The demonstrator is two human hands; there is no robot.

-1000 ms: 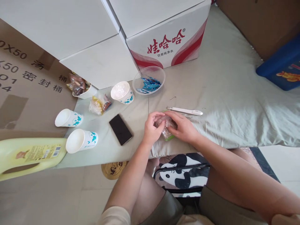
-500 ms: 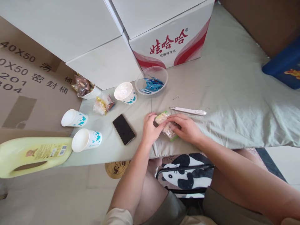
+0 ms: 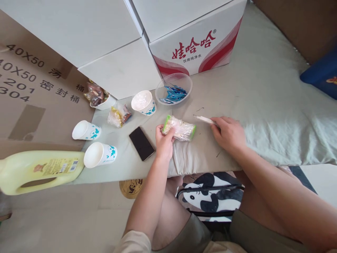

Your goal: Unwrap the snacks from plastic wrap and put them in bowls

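My left hand grips the left end of a small pack of what look like cotton swabs, wrapped in crinkled clear plastic with bright green at both ends. The pack is tilted, its right end pointing toward my other hand. On the right, my right hand has its fingers closed over the rear of a slim white utility knife. The knife's tip points left toward the pack, with a gap between them. My fingers hide its back half.
A clear bowl holds blue sachets. Paper cups, a wrapped bundle and a phone lie left. A yellow jug lies at the left edge. White boxes stand behind on the green cloth.
My right hand has left the pack and moved right onto the utility knife. My left hand has turned and raised the pack, which now lies more sideways.
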